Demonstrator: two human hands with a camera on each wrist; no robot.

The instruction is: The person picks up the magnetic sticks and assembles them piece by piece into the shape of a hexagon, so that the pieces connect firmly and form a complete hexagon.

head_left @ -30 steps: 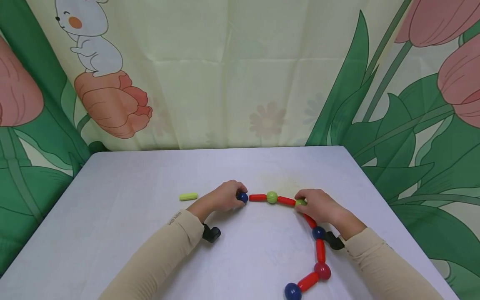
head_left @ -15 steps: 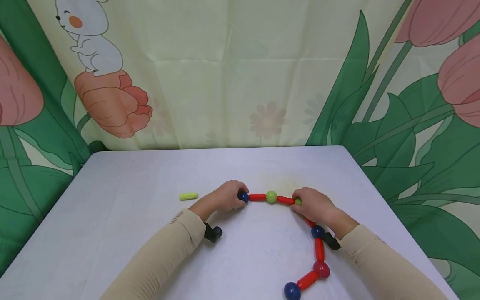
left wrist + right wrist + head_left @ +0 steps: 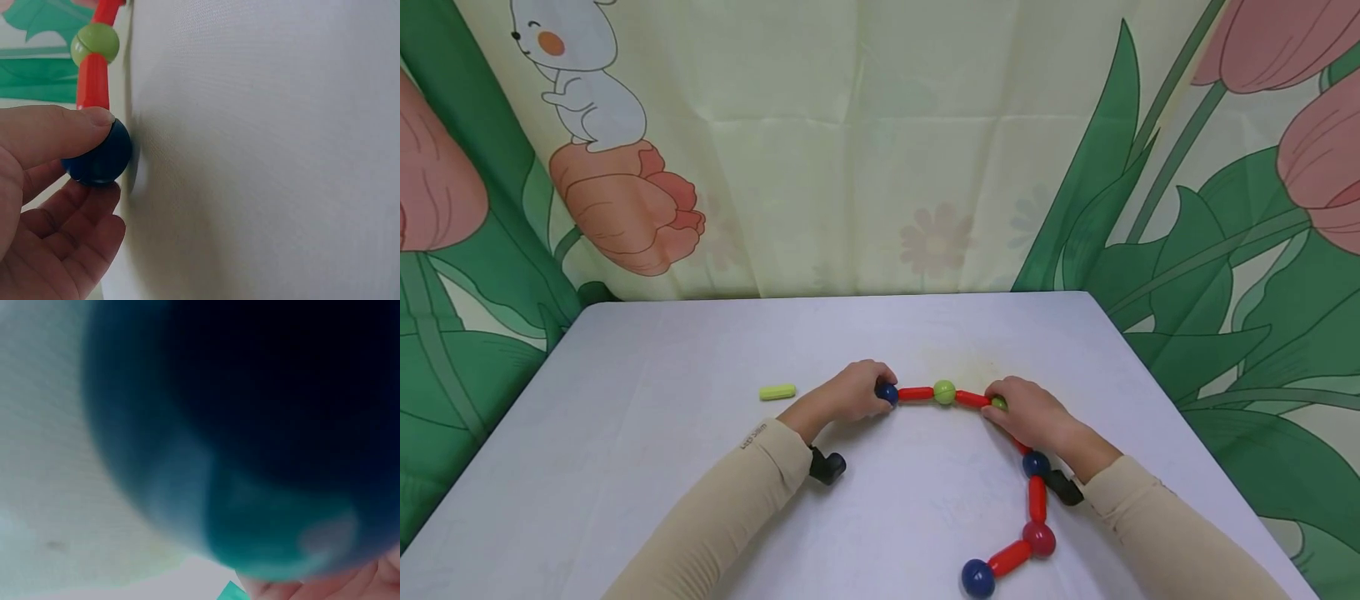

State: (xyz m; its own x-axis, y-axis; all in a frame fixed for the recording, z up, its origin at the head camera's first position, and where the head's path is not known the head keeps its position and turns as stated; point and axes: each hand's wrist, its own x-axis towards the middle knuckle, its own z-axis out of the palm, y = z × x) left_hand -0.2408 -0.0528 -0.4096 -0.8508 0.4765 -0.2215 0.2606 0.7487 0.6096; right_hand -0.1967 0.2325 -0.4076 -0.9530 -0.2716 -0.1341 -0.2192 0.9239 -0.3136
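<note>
My left hand (image 3: 852,391) pinches a blue ball (image 3: 889,393) between thumb and fingers. In the left wrist view, the blue ball (image 3: 100,156) meets the end of a red rod (image 3: 94,81). That rod leads to a green ball (image 3: 944,392), then another red rod (image 3: 972,400). At the second green ball (image 3: 998,402), my right hand (image 3: 1033,414) grips the chain. Below it the chain bends down through a blue ball (image 3: 1036,463), a red rod (image 3: 1037,498), a red ball (image 3: 1039,539), a red rod (image 3: 1010,557) and a large blue ball (image 3: 977,578).
A loose yellow-green rod (image 3: 777,392) lies left of my left hand on the white-covered table (image 3: 700,358). Behind the table hangs a printed curtain (image 3: 865,167). A blue ball (image 3: 250,425), close and blurred, fills most of the right wrist view.
The blue ball in my left hand now touches the red rod, where a small gap was before. My right hand has shifted slightly left, and the chain's lower end has swung a little left.
</note>
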